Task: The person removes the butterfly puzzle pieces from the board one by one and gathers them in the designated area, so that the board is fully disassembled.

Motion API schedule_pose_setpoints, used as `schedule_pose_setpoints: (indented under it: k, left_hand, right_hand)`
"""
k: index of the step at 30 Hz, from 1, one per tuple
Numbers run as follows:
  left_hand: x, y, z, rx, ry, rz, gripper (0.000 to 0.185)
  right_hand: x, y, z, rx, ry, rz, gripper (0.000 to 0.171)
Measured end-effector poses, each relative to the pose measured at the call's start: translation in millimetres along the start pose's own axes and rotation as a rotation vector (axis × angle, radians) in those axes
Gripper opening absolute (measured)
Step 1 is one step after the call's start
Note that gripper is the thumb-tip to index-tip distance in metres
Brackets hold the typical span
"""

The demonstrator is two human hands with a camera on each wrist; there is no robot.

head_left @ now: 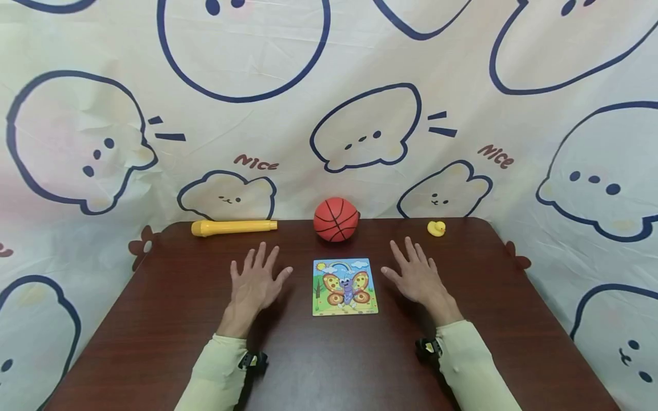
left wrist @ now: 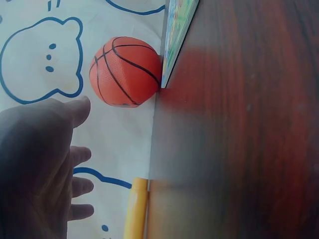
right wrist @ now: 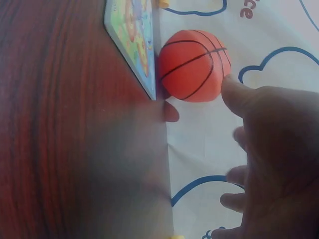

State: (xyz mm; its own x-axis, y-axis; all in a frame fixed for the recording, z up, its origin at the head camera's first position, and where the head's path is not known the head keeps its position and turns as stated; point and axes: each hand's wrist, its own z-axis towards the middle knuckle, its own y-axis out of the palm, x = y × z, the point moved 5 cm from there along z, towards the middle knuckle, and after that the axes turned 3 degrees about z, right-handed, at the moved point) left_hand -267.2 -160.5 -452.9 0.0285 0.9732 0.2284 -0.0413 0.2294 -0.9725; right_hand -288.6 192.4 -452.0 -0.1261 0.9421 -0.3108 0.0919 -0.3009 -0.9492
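Your left hand (head_left: pixel 255 281) and right hand (head_left: pixel 415 275) rest flat, fingers spread, holding nothing, flanking the butterfly puzzle (head_left: pixel 344 286); a start pose, so next reach inward for it.

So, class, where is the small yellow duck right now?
In the head view the duck sits at the table's far right edge, right of the basketball, beyond the right hand.

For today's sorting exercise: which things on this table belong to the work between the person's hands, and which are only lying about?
In hand:
butterfly puzzle board, flat between the left hand and the right hand, both spread open on the table, neither touching it.

Lying about, along the far edge:
orange ball
yellow tube
small yellow duck
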Motion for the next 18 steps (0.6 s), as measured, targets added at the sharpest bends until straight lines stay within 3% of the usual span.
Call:
schedule_pose_setpoints:
  k: [18]
  left_hand:
    - [11.1,10.3,-1.6,0.048,0.014,-0.027,0.072]
  right_hand:
    - [-8.5,8.8,-7.3,0.026,-0.043,-0.001,0.076]
